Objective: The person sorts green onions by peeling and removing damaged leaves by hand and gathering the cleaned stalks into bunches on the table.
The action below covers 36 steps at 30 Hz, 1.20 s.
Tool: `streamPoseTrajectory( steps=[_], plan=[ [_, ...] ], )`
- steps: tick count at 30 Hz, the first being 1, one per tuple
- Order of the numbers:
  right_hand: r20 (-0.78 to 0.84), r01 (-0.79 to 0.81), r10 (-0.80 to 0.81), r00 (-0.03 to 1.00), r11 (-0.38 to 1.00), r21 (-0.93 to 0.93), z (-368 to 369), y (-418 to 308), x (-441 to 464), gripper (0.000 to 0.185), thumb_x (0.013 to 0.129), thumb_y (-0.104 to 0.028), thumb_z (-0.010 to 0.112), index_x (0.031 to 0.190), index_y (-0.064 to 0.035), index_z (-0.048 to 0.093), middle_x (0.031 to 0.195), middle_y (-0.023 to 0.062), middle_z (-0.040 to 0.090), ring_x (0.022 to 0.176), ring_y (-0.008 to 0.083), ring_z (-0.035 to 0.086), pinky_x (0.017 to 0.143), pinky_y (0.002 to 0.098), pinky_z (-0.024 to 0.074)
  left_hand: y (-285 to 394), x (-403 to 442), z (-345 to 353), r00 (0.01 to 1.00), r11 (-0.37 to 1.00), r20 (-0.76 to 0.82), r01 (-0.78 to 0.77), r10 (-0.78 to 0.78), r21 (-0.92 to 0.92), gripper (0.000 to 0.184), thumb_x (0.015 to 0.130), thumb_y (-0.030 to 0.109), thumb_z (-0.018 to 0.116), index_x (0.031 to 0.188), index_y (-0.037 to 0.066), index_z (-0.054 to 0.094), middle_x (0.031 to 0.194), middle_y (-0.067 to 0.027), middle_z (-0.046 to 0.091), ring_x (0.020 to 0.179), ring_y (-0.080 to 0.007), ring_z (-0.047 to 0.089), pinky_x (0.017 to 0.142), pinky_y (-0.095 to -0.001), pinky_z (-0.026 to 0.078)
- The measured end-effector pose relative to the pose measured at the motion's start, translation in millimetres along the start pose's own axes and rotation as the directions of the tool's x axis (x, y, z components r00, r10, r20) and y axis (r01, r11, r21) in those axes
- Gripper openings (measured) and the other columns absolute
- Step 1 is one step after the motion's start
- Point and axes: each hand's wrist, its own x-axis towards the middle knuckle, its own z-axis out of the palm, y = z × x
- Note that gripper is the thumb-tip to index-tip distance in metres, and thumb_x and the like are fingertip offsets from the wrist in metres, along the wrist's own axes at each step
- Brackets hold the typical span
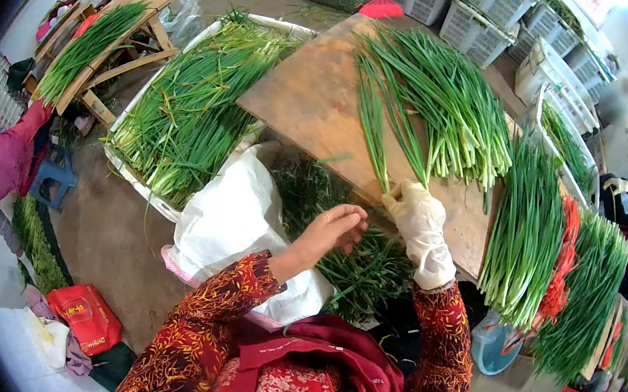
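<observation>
My right hand (414,211), in a whitish glove, is closed on the lower ends of a few garlic chive stalks (374,129) at the near edge of a wooden board (306,91). The green tips of those stalks lie across the board, pointing away from me. Just left of it, my left hand (329,236) is bare and hovers in front of the board edge, its fingers loosely bent with nothing visible in them. A large pile of garlic chives (456,108) rests on the board, pale ends towards me. Loose dark green leaves (362,279) lie below my hands.
At left stands a white crate (114,150) full of garlic chives, beside a white sack (223,209). Bundled chives (527,228) and red ties (559,270) are at right. A person in pink (5,157) is at far left, near a blue stool (55,180). Crates (476,32) stand behind.
</observation>
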Motion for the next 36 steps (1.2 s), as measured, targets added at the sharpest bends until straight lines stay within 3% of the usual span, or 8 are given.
streamPoseTrajectory(
  steps=[4, 6, 17, 28, 30, 32, 34, 36],
  plan=[
    [0.084, -0.147, 0.140, 0.987, 0.986, 0.082, -17, -8, -9, 0.023, 0.076, -0.028, 0.061, 0.083, -0.0059, 0.061, 0.073, 0.0118, 0.063, 0.060, 0.0234, 0.059, 0.055, 0.0324, 0.0457, -3, 6, 7, 0.994, 0.980, -0.002, -0.104, 0.105, -0.167, 0.030, 0.090, 0.027, 0.046, 0.111, 0.005, 0.048, 0.102, -0.0021, 0.055, 0.084, -0.0114, 0.055, 0.070, -0.0263, 0.046],
    [0.393, -0.388, 0.165, 0.905, 0.699, 0.601, -25, -17, -24, 0.027, 0.080, -0.030, 0.059, 0.087, -0.0040, 0.061, 0.071, 0.0080, 0.062, 0.056, 0.0131, 0.055, 0.052, 0.0259, 0.0433, 0, 7, 13, 0.992, 0.964, -0.010, -0.123, 0.124, -0.238, 0.034, 0.090, 0.028, 0.047, 0.115, 0.005, 0.047, 0.108, -0.0032, 0.055, 0.089, -0.0125, 0.055, 0.074, -0.0275, 0.046],
    [0.221, -0.293, 0.202, 0.954, 0.483, 0.825, 6, -16, -46, 0.017, 0.086, -0.020, 0.055, 0.086, -0.0031, 0.060, 0.068, -0.0023, 0.055, 0.055, 0.0028, 0.044, 0.047, 0.0164, 0.0338, 12, 16, 32, 0.978, 0.975, 0.041, -0.200, 0.205, -0.098, 0.033, 0.093, 0.028, 0.041, 0.113, 0.004, 0.051, 0.110, -0.0042, 0.056, 0.098, -0.0116, 0.052, 0.088, -0.0258, 0.039],
    [0.262, -0.311, 0.230, 0.937, 0.212, 0.926, 8, -8, -48, 0.017, 0.085, -0.022, 0.056, 0.084, -0.0052, 0.060, 0.067, -0.0025, 0.054, 0.054, 0.0033, 0.044, 0.049, 0.0158, 0.0346, 17, 14, 4, 0.976, 0.979, -0.086, -0.203, 0.200, -0.032, 0.036, 0.091, 0.034, 0.043, 0.107, 0.006, 0.057, 0.079, 0.0026, 0.059, 0.066, -0.0037, 0.050, 0.055, -0.0187, 0.037],
    [0.229, -0.284, 0.279, 0.933, 0.174, 0.943, 6, -4, -49, 0.017, 0.085, -0.022, 0.057, 0.084, -0.0060, 0.060, 0.066, -0.0026, 0.054, 0.054, 0.0032, 0.044, 0.049, 0.0159, 0.0346, 23, 6, -8, 0.989, 0.957, 0.142, -0.088, 0.049, 0.278, 0.039, 0.091, 0.036, 0.040, 0.106, 0.005, 0.058, 0.070, 0.0014, 0.060, 0.057, -0.0051, 0.051, 0.050, -0.0195, 0.038],
    [0.199, -0.271, 0.294, 0.935, 0.228, 0.935, -2, -1, -53, 0.017, 0.085, -0.023, 0.057, 0.085, -0.0059, 0.060, 0.066, -0.0030, 0.053, 0.054, 0.0032, 0.043, 0.049, 0.0158, 0.0341, 26, -8, -1, 0.891, 0.640, 0.203, 0.120, -0.407, 0.759, 0.048, 0.091, 0.043, 0.037, 0.107, 0.002, 0.055, 0.074, -0.0058, 0.063, 0.061, -0.0120, 0.056, 0.060, -0.0240, 0.046],
    [0.251, -0.332, 0.238, 0.938, 0.414, 0.848, -14, -3, -57, 0.017, 0.085, -0.023, 0.056, 0.085, -0.0061, 0.060, 0.066, -0.0035, 0.053, 0.054, 0.0034, 0.043, 0.049, 0.0162, 0.0341, 27, -35, 3, 0.958, 0.094, 0.186, -0.169, -0.218, 0.981, 0.058, 0.086, 0.052, 0.038, 0.114, 0.001, 0.051, 0.095, -0.0146, 0.062, 0.082, -0.0260, 0.060, 0.072, -0.0344, 0.047],
    [0.247, -0.240, 0.096, 0.964, 0.710, 0.662, -19, -10, -63, 0.019, 0.085, -0.025, 0.056, 0.089, -0.0060, 0.059, 0.066, 0.0022, 0.056, 0.059, 0.0131, 0.053, 0.054, 0.0262, 0.0418, 35, -37, 4, 0.989, 0.316, 0.140, -0.150, 0.055, 0.937, 0.063, 0.086, 0.052, 0.041, 0.123, 0.002, 0.041, 0.120, -0.0158, 0.048, 0.104, -0.0277, 0.052, 0.088, -0.0344, 0.042]
  ],
)
